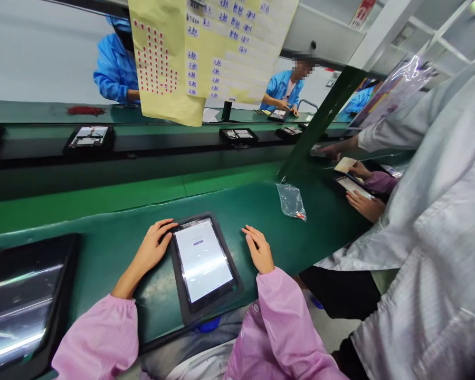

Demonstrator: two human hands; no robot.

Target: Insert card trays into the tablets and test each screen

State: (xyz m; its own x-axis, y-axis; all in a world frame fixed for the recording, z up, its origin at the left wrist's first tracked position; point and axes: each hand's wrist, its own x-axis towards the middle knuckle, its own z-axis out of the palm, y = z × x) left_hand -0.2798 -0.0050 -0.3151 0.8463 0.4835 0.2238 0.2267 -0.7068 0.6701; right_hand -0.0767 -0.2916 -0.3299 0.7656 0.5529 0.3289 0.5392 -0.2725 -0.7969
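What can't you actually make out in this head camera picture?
All in the head view:
Tablet screen wording: too small to read.
Red item in the plastic bag: too small, and the crumpled plastic blurs it.
Yellow sheet writing: too small to read.
Dark device at lower left: cut off by the picture's edge.
Bench behind the white coat: hidden by the coat.

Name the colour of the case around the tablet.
The tablet case is black or very dark grey, best seen in the head view.
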